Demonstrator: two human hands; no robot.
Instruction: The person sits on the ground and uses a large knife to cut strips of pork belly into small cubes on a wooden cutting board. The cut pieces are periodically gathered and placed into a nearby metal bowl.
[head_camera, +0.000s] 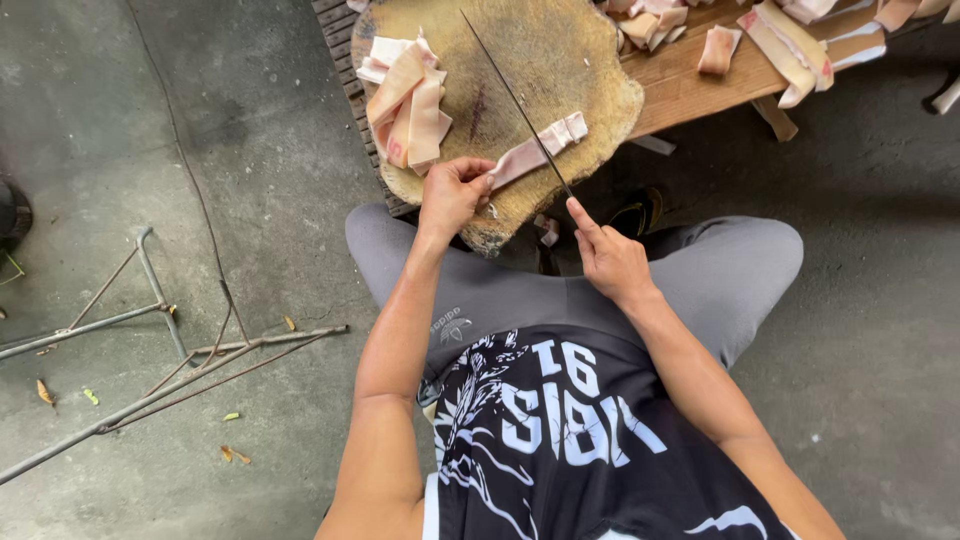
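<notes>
Your left hand (452, 193) pinches a pale meat strip (538, 148) on the round chopping block (560, 60); your right hand (610, 258) grips a long knife (515, 100) across it.

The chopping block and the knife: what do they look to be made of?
Chopping block: apparently a thick slice of raw wood, unfinished, with a rough irregular rim and a pale, scored, stained face. Knife: a long thin blade, dark and dull, probably metal; the handle is hidden in the right hand.
</notes>
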